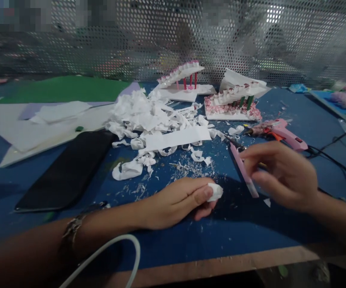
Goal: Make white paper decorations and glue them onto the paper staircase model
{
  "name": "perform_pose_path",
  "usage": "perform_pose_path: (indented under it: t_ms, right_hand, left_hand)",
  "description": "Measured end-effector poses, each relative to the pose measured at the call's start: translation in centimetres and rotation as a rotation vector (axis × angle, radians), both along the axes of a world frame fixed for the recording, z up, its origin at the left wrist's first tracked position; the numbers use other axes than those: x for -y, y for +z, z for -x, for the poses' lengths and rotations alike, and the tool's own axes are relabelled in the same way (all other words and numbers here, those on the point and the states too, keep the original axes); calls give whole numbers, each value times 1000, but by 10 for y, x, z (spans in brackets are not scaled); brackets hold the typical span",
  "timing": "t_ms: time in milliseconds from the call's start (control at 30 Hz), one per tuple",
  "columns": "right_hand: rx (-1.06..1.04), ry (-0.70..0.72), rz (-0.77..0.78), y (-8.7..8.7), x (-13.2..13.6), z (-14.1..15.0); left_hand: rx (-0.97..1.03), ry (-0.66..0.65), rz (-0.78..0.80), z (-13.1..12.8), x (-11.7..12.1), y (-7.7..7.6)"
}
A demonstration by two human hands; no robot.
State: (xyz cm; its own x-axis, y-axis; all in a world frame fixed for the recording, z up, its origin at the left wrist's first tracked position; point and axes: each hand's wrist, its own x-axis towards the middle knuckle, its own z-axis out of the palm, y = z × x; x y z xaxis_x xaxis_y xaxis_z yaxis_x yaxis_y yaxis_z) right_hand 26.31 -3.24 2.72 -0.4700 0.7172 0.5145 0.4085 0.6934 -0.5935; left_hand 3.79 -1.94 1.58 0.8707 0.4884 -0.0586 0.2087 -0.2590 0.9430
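My left hand [181, 204] rests low over the blue table, its thumb and fingers closed on a small folded piece of white paper [215, 192]. To its right, my right hand [283, 176] is held half curled, with a gap between thumb and forefinger and nothing visible in it. Its fingertips are beside a slim pink tool [243, 170] with a dark end; whether they touch it I cannot tell. A flat white paper strip [178, 138] lies beyond my left hand, in front of a heap of crumpled white paper [139, 110].
A pink glue gun [289, 134] with a black cable lies at right. Two small paper models [187, 82] [235, 100] stand behind. At left are a dark phone-like slab [67, 172], white boards [41, 128] and a green sheet [67, 89]. A white cable [131, 240] loops in front.
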Motion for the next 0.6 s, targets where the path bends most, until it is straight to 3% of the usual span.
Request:
perform_pose_path:
  t_ms: [67,167,267,400,500,600]
  right_hand:
    - [234,-84,-148,-1,-14,-15]
    - [609,18,-201,-10,-33,-33]
    - [902,28,-261,-19,-39,-37]
    - [1045,10,-484,-20,-30,-31]
    - [1086,15,-574,-17,-28,-24]
    - [1090,29,-641,-15,-32,-22]
  left_hand:
    - [-32,52,-6,-1,1,0]
    - [-27,87,-21,-2,2,-3]
    - [54,104,-195,-1,0,-9]
    - [60,218,-416,3,-6,-15]
    - [-11,342,-450,4,-9,-14]
    - [-61,383,-430,3,-10,-12]
